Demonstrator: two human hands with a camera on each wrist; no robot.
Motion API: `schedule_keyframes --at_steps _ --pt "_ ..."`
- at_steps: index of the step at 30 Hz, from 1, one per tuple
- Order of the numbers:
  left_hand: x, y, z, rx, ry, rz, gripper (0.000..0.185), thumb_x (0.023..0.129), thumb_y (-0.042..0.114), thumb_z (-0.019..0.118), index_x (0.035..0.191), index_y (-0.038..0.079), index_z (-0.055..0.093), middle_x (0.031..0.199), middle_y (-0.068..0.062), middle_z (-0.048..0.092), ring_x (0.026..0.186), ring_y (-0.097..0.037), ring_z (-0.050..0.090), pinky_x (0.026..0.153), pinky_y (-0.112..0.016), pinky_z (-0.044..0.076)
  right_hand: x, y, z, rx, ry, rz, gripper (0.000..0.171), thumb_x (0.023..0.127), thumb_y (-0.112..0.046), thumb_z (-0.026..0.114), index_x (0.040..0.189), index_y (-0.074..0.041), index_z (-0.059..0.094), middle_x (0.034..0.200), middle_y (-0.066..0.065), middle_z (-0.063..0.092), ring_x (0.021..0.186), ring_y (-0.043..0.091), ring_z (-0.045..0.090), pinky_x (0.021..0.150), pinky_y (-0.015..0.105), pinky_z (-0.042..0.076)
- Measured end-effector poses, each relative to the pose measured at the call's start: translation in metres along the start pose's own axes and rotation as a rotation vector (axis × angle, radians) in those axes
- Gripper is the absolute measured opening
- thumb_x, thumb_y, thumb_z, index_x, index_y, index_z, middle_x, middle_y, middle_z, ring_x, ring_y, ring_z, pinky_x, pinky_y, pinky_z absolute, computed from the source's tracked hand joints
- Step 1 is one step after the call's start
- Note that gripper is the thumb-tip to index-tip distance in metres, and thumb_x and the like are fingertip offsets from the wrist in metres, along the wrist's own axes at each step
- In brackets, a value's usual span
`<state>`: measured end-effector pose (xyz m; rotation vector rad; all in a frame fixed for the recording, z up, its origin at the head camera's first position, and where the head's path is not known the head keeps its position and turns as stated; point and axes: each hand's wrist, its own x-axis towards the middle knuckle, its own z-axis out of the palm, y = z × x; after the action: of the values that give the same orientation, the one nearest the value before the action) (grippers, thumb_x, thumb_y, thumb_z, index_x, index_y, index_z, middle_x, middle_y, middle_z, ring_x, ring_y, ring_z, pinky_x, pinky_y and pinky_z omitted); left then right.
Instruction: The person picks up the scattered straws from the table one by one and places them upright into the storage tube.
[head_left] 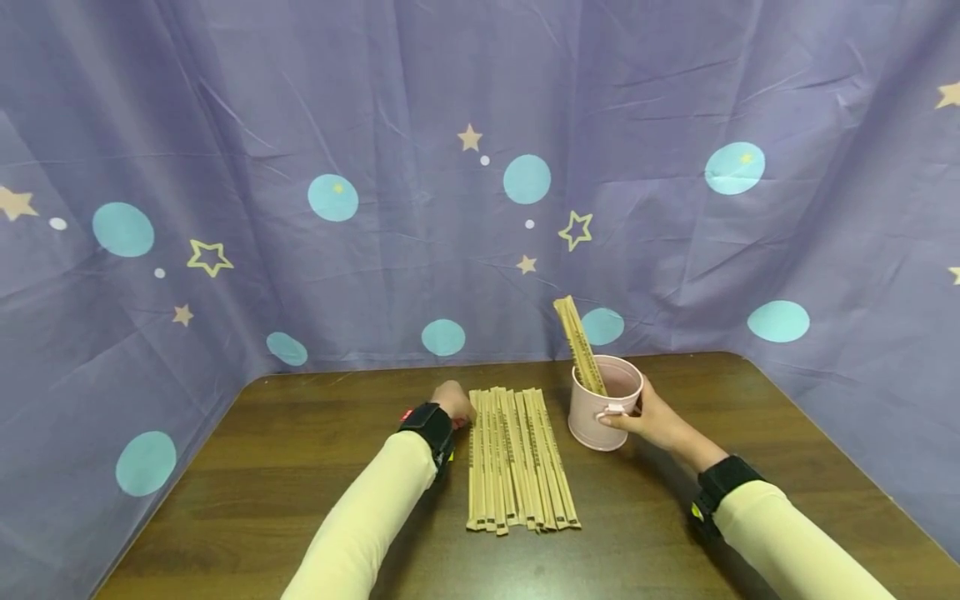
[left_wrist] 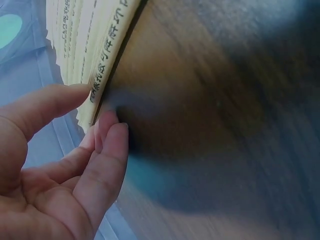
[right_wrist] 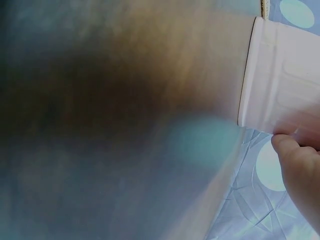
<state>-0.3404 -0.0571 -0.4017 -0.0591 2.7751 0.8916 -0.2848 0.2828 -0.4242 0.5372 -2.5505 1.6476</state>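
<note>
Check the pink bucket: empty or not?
Not empty: in the head view, paper-wrapped sticks lean inside the pink bucket, tops sticking out.

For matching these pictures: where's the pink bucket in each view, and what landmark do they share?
Head: the pink bucket is right of centre, held by the right hand.
Left wrist: not in it.
Right wrist: upper right, cut off by the right edge.
Shared landmark: the purple dotted curtain.
</note>
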Motion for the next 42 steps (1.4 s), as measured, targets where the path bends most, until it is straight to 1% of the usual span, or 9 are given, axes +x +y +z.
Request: schedule_keyframes --at_steps 7,13,17,24,27,32,34,40,42 --pt "0.001 0.0 0.008 0.069 0.083 -0.002 0.032 0.072 0.0 0.08 0.052 0.007 0.056 0.043 0.0 0.047 0.042 -0.013 0.048 0.044 -0.02 0.041 -0.003 -0.001 0.001 -0.036 0.001 -0.006 0.089 0.085 -0.005 0.079 0.151 0.01 0.021 0.143 0.033 0.045 0.135 0.047 0.045 0.094 0.008 0.041" --pt "0.003 -0.001 0.01 0.11 0.157 -0.008 0.018 0.07 0.007 0.086 0.071 -0.002 0.071 0.077 -0.017 0.074 0.075 -0.029 0.069 0.07 -0.032 0.06 -0.002 -0.003 0.001 -0.035 -0.002 -0.005 0.089 0.086 -0.005 0.079 0.152 0.008 0.022 0.143 0.031 0.047 0.133 0.04 0.048 0.095 0.008 0.041" --pt "0.003 -0.001 0.011 0.116 0.179 -0.017 0.026 0.07 0.011 0.087 0.085 -0.006 0.073 0.098 -0.023 0.076 0.096 -0.035 0.072 0.085 -0.039 0.062 -0.001 -0.004 0.001 -0.025 -0.006 0.0 0.088 0.086 -0.005 0.079 0.152 0.007 0.022 0.143 0.031 0.048 0.131 0.031 0.05 0.095 0.008 0.042" --pt "0.004 -0.005 0.01 0.004 0.163 -0.051 0.02 0.076 0.012 0.083 0.076 -0.004 0.071 0.078 -0.018 0.072 0.073 -0.031 0.07 0.069 -0.034 0.061 -0.002 -0.004 0.002 -0.05 -0.001 -0.002 0.09 0.086 -0.005 0.079 0.152 0.009 0.021 0.143 0.033 0.046 0.135 0.046 0.047 0.095 0.007 0.04" --pt "0.026 -0.019 0.015 -0.109 0.118 -0.088 0.016 0.075 0.009 0.08 0.072 -0.003 0.071 0.075 -0.018 0.072 0.065 -0.029 0.075 0.062 -0.033 0.063 -0.003 -0.004 0.003 -0.043 -0.001 0.002 0.091 0.086 -0.005 0.079 0.153 0.009 0.019 0.143 0.034 0.045 0.136 0.05 0.046 0.094 0.007 0.04" --pt "0.11 -0.068 0.046 -0.336 0.093 -0.11 0.028 0.071 0.01 0.077 0.088 -0.007 0.062 0.093 -0.023 0.065 0.063 -0.025 0.074 0.059 -0.033 0.064 -0.003 -0.003 0.002 -0.037 -0.001 -0.002 0.09 0.085 -0.004 0.079 0.152 0.009 0.02 0.143 0.033 0.046 0.135 0.048 0.046 0.094 0.008 0.041" --pt "0.128 -0.075 0.046 -0.462 0.083 -0.088 0.031 0.069 0.006 0.073 0.091 -0.008 0.056 0.087 -0.022 0.061 0.058 -0.026 0.071 0.054 -0.035 0.063 -0.002 -0.003 0.002 -0.04 -0.003 -0.004 0.09 0.086 -0.004 0.079 0.152 0.009 0.02 0.143 0.033 0.046 0.135 0.047 0.046 0.094 0.008 0.041" --pt "0.055 -0.007 -0.024 -0.651 0.066 -0.128 0.036 0.079 -0.005 0.069 0.112 -0.012 0.054 0.083 -0.016 0.061 0.06 -0.022 0.061 0.071 -0.042 0.065 -0.002 -0.005 0.002 -0.035 -0.002 0.007 0.09 0.086 -0.005 0.079 0.152 0.008 0.02 0.142 0.033 0.046 0.134 0.043 0.048 0.093 0.008 0.042" --pt "0.057 0.001 -0.036 -0.698 0.077 -0.096 0.041 0.08 -0.005 0.068 0.118 -0.011 0.051 0.087 -0.016 0.06 0.059 -0.02 0.059 0.07 -0.041 0.065 -0.002 -0.005 0.002 -0.039 -0.003 0.002 0.089 0.086 -0.005 0.079 0.151 0.009 0.021 0.142 0.034 0.047 0.13 0.032 0.052 0.093 0.009 0.043"
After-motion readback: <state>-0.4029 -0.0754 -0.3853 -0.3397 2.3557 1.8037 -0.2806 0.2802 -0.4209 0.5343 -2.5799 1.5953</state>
